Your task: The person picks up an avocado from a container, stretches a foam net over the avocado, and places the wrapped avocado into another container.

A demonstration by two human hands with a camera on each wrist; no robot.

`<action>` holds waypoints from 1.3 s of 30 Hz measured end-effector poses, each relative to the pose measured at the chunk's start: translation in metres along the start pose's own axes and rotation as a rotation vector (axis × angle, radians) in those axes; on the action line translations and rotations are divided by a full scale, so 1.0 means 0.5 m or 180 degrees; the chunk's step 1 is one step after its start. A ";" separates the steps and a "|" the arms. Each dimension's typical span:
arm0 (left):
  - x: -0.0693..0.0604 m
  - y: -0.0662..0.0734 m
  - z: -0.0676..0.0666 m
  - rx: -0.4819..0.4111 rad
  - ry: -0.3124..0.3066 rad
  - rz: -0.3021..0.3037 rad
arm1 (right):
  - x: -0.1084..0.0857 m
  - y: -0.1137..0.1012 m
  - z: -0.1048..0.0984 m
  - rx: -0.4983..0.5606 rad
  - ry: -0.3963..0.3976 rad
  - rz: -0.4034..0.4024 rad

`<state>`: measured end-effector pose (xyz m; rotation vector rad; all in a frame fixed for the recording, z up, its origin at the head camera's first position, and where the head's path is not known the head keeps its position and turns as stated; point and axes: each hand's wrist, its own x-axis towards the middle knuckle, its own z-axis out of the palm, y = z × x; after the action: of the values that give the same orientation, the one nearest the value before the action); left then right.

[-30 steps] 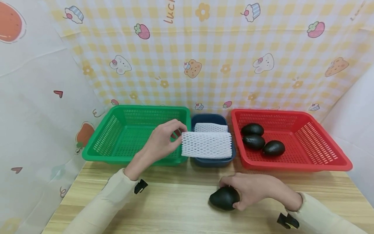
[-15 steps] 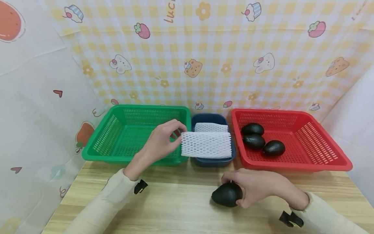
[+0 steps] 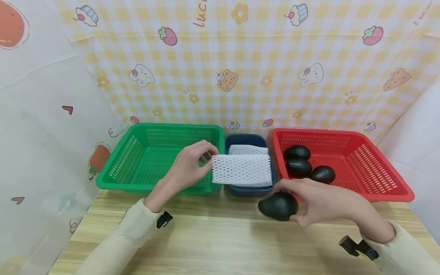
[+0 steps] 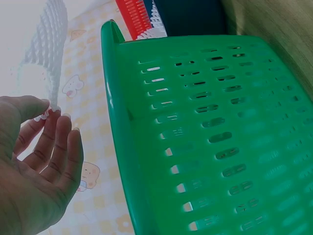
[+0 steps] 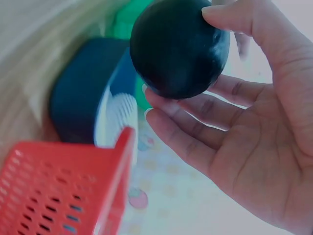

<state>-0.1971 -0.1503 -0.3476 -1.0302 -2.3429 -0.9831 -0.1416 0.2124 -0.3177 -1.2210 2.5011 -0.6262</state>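
A white foam net sleeve (image 3: 241,170) hangs sideways above the dark blue bin (image 3: 250,192); my left hand (image 3: 190,164) pinches its left end between thumb and fingertips. In the left wrist view the same sleeve (image 4: 46,46) rises from the pinch, pale and washed out. My right hand (image 3: 324,200) grips a dark avocado (image 3: 278,206) by its rounder end, lifted above the table in front of the bin. The right wrist view shows the avocado (image 5: 178,49) between the thumb and curled fingers. Another foam net (image 3: 248,149) lies in the bin.
To the left stands a green basket (image 3: 159,187), its bare floor visible. The red basket (image 3: 388,196) on the right holds several avocados (image 3: 298,167). A wooden table (image 3: 220,244) lies in front, and a checked cloth (image 3: 247,103) hangs behind.
My right hand has raised the avocado off the table and carried it away from me and slightly right. The left hand with the foam net sleeve has barely shifted.
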 end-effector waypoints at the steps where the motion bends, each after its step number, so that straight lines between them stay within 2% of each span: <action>1: 0.000 0.000 0.000 0.0000 0.0001 0.0003 | -0.003 0.001 -0.004 -0.0035 0.0049 -0.0001; 8: -0.001 -0.001 -0.003 -0.0037 0.0029 0.0020 | -0.034 0.018 -0.037 -0.0268 0.0328 0.0226; 17: 0.000 0.002 -0.008 -0.0005 0.0023 -0.0032 | -0.047 0.068 -0.058 -0.0455 0.0784 0.0208; 23: 0.000 0.001 -0.004 -0.0033 0.0002 -0.0018 | -0.047 0.083 -0.058 -0.0490 0.1007 0.0112; 31: 0.008 0.007 0.002 -0.0081 0.0010 0.0077 | -0.029 0.076 -0.066 -0.0584 0.1205 -0.0097; 39: 0.020 0.017 0.014 -0.0123 0.0004 0.0132 | -0.002 0.065 -0.063 -0.0429 0.1273 -0.0267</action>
<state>-0.1973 -0.1365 -0.3426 -1.0881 -2.3003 -1.0169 -0.1766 0.2389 -0.3065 -1.3687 2.8700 -0.8030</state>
